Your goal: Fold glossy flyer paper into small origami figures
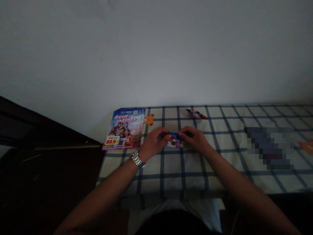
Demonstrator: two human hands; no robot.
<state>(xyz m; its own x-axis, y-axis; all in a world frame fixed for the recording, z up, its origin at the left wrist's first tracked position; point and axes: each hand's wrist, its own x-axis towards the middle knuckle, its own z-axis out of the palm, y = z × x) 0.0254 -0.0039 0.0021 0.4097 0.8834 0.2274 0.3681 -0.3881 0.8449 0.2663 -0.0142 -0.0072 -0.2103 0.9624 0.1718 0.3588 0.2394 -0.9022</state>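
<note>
My left hand (154, 142) and my right hand (194, 138) meet over the checked tablecloth (171, 163), both pinching a small folded colourful leaflet (175, 139) between their fingertips. The folded piece rests just on or above the cloth; which, I cannot tell. A metal watch (137, 159) is on my left wrist. A stack of the same kind of colourful leaflets (124, 128) lies flat to the left of my left hand, at the table's corner.
A small folded paper shape (196, 114) lies at the back of the table near the wall. A blurred-out patch (270, 148) covers something on the right. An orange print (149, 119) marks the cloth. Dark furniture (36, 137) stands at the left.
</note>
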